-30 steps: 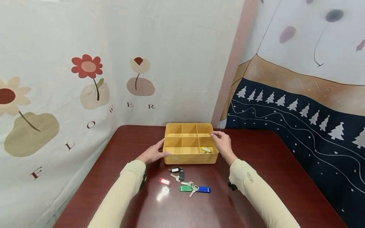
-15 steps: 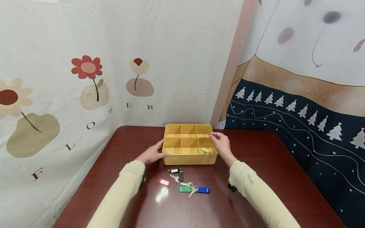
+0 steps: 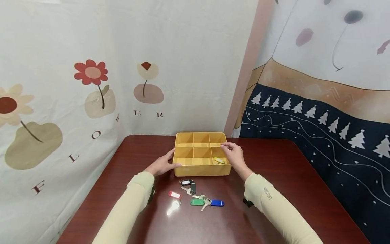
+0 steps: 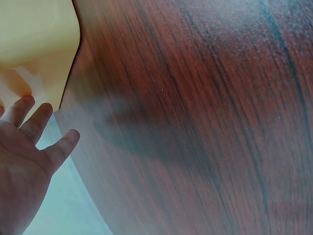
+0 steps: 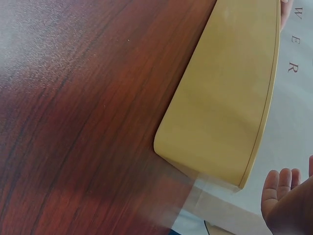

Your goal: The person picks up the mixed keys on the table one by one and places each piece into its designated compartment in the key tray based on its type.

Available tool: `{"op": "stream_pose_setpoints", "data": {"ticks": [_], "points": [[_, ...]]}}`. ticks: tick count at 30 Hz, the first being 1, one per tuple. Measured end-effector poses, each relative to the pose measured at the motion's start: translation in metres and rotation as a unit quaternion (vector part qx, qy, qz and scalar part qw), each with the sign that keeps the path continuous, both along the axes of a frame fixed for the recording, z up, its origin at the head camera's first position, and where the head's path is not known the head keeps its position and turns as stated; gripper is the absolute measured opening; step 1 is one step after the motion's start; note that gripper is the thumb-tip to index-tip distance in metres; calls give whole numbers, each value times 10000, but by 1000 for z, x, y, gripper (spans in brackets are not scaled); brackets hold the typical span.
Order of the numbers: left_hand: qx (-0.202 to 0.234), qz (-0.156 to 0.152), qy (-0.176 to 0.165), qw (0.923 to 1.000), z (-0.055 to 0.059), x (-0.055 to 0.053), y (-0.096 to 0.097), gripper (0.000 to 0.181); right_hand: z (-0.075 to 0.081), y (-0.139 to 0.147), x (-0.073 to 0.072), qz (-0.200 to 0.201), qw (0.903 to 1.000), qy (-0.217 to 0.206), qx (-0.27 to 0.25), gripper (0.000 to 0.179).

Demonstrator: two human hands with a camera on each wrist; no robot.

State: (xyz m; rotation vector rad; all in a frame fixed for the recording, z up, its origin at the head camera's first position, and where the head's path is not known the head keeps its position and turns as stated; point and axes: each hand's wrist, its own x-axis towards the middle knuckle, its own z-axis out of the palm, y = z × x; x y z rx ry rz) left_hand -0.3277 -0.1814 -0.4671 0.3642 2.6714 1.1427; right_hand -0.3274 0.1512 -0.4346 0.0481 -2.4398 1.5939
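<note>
A yellow six-compartment box (image 3: 202, 170) stands toward the back of the table, with a yellow key tag (image 3: 219, 160) in its front right compartment. My left hand (image 3: 163, 164) rests against the box's left side, thumb at the front corner; the left wrist view shows its fingers (image 4: 61, 149) spread. Over the box's right side is my right hand (image 3: 234, 154), fingertips near the divider between the right compartments. Nothing shows in it. In the right wrist view its relaxed fingers (image 5: 270, 193) appear beyond the box's rim. Its thumb is partly cut off there.
In front of the box lie two black key tags (image 3: 193, 187), a red key tag (image 3: 175, 195), a green key tag (image 3: 197, 202) and a blue key tag (image 3: 217, 203), with keys. Glare covers part of the reddish-brown table (image 3: 259, 217). Printed curtains (image 3: 195, 67) hang behind.
My right hand has shifted slightly left, farther over the box's right compartments. The left hand, box and key tags keep their places; the head view shifts a little.
</note>
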Motion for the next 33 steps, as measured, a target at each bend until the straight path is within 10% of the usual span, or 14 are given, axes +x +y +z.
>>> {"op": "stream_pose_setpoints", "data": {"ticks": [33], "points": [[127, -1, -33, 9999, -4, -2, 0, 98, -12, -3, 43, 739, 9972, 19, 87, 22]]}}
